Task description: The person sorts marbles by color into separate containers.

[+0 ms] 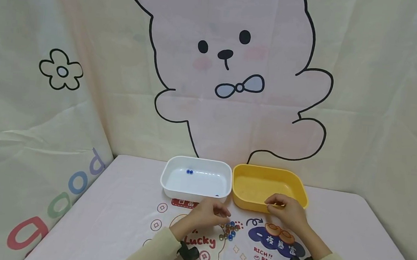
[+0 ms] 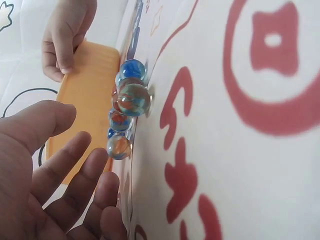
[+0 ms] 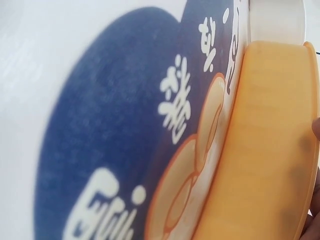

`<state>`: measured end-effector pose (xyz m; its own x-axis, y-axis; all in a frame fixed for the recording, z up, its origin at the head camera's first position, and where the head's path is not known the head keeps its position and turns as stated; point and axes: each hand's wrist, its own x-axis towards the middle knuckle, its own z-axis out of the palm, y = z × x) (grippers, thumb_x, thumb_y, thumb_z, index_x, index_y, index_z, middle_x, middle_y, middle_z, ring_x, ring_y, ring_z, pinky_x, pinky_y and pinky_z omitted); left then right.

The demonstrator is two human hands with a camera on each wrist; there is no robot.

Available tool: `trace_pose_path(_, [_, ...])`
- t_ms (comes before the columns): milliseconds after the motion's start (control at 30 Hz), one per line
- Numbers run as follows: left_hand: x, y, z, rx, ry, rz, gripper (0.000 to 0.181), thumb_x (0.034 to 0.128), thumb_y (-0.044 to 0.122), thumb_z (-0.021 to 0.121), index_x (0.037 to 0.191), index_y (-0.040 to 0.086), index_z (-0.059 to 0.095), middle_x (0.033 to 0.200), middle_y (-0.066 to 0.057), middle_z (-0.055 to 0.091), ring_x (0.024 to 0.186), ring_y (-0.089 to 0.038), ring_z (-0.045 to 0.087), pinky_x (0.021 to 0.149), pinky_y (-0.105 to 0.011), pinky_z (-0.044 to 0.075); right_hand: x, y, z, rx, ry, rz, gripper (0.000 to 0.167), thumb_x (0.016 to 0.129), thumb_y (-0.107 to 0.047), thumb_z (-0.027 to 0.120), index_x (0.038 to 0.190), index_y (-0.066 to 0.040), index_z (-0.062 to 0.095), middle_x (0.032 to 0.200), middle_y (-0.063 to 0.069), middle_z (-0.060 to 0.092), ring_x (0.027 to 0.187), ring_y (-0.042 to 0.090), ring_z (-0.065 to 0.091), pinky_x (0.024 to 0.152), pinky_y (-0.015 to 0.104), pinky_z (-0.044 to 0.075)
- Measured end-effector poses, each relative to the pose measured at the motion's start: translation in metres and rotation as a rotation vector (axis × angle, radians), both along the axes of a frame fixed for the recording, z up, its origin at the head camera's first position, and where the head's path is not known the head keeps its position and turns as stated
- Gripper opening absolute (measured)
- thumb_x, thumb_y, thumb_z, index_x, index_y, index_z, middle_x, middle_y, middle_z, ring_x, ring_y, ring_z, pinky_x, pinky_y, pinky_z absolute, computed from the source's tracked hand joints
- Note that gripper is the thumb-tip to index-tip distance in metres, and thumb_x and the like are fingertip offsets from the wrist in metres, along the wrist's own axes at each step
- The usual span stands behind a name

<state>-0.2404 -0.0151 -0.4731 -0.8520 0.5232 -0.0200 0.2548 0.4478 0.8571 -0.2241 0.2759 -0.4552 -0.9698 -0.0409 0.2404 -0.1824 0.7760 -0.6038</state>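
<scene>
My left hand (image 1: 209,213) hovers beside a cluster of glass marbles (image 1: 230,231) on the table. Its fingers are relaxed and spread from the thumb; in the left wrist view nothing lies between them. Blue, amber and swirled marbles (image 2: 134,100) sit close together just beyond the fingertips. My right hand (image 1: 288,211) is at the front rim of the yellow tray (image 1: 252,205), thumb outside and fingers inside, gripping the rim. In the right wrist view only bits of its fingers show past the tray wall (image 3: 260,150).
A white tray (image 1: 192,196) stands left of the yellow one, close against it. Two blue marbles (image 1: 189,171) lie towards its back, and another blue marble (image 1: 217,195) is partly hidden by its front wall. A printed cloth (image 1: 199,241) covers the table; a curtain (image 1: 362,97) hangs behind.
</scene>
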Motion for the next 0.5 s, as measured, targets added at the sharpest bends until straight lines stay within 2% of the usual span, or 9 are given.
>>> trace_pose_path(333, [-0.0026, 0.0032, -0.0055, -0.033, -0.004, 0.004, 0.015, 0.0791, 0.026, 0.077, 0.093, 0.02, 0.074, 0.08, 0.013, 0.067, 0.072, -0.007, 0.059, 0.064, -0.022, 0.049, 0.0, -0.0009, 0.0009, 0.001, 0.005, -0.002, 0.008, 0.083, -0.019, 0.073, 0.088, -0.025, 0.071, 0.088, -0.011, 0.067, 0.085, 0.012, 0.055, 0.079, 0.026, 0.049])
trace_pose_path(500, [-0.0005, 0.0054, -0.0034, -0.054, -0.021, 0.024, 0.014, 0.0782, 0.025, 0.078, 0.092, 0.021, 0.074, 0.078, 0.013, 0.067, 0.07, -0.008, 0.059, 0.061, -0.023, 0.048, 0.0005, -0.0009, 0.0004, -0.003, 0.003, -0.004, 0.007, 0.083, -0.021, 0.074, 0.088, -0.023, 0.071, 0.088, -0.01, 0.067, 0.086, 0.012, 0.056, 0.079, 0.027, 0.05])
